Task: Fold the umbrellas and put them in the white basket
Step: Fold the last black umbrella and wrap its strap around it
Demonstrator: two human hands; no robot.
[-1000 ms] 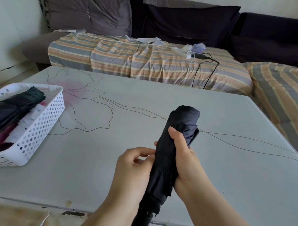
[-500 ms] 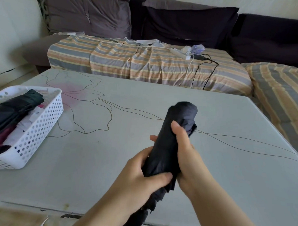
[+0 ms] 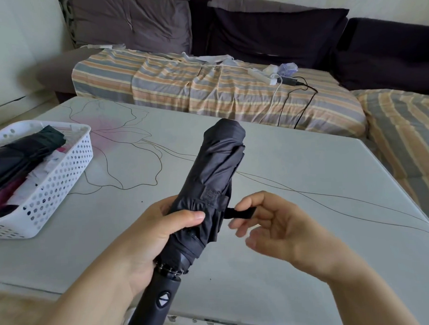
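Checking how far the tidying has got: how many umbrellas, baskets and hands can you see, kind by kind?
Umbrellas: 2, the black umbrella gripped by the left hand, and a dark folded umbrella in the basket; more may be hidden beneath.
White basket: 1.
Hands: 2, the right hand pinches the strap.
Total: 5.

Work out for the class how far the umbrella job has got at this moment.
Done: at least one dark folded umbrella already lies in the white basket. In hand: the left hand holds a rolled black umbrella while the right hand pinches its strap. Left: fasten the strap and put this umbrella in the basket.
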